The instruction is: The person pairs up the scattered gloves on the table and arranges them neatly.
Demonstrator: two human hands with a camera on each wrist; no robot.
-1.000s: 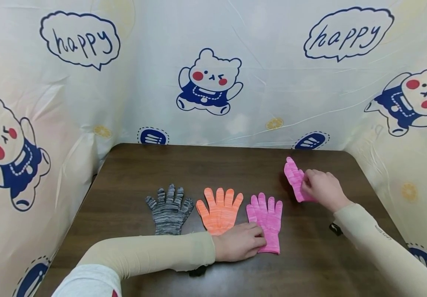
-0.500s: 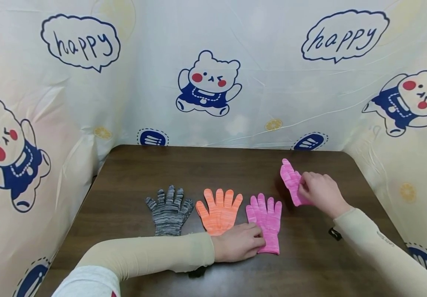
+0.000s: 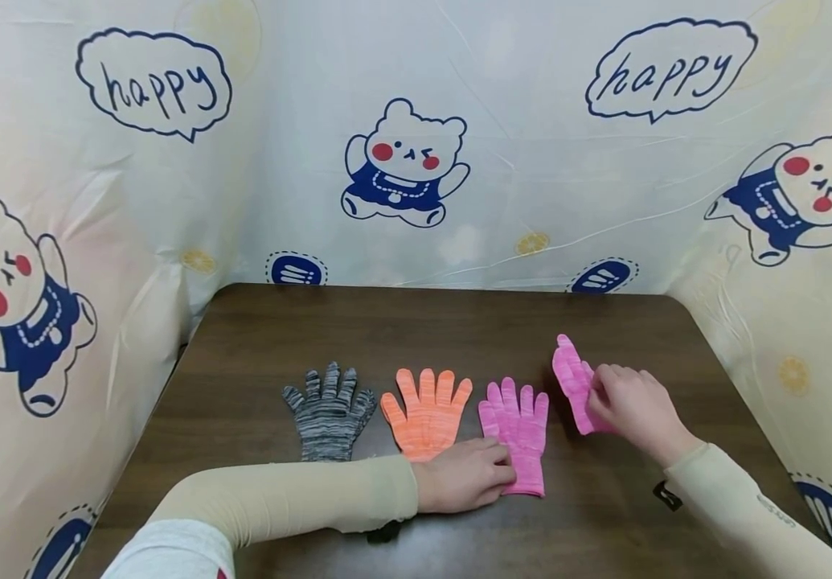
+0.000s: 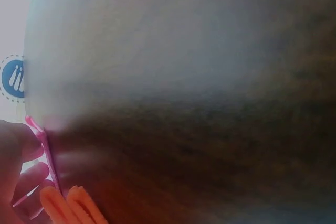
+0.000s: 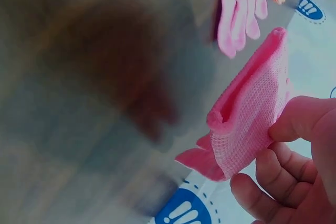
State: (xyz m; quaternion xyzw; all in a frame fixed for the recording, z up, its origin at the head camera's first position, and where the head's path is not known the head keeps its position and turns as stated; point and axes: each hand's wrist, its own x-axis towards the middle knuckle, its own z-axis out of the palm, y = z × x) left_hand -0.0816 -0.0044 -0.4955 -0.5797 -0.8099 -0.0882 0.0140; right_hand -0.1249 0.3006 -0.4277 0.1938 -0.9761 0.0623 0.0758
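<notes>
In the head view my right hand [image 3: 636, 406] pinches a pink knit glove [image 3: 572, 382] near its cuff at the right. The right wrist view shows this glove [image 5: 252, 114] hanging folded from thumb and fingers, its cuff opening gaping. My left hand [image 3: 465, 476] rests with its fingertips on a second pink glove [image 3: 527, 430], which lies flat with fingers pointing to the far side. Left of it lies an orange glove [image 3: 426, 410], its cuff hidden behind the left hand and sleeve. Furthest left is a grey-black striped glove [image 3: 330, 414], its lower end hidden by my left forearm.
A dark brown wooden table [image 3: 387, 318] bears the gloves. Behind and on both sides hangs a pale curtain [image 3: 517, 177] printed with bears and "happy" bubbles. My left forearm [image 3: 293, 498] lies across the near middle of the table.
My right hand and the held pink glove first shifted slightly left, then came toward the near side and a little right. The left hand and the three lying gloves keep their places.
</notes>
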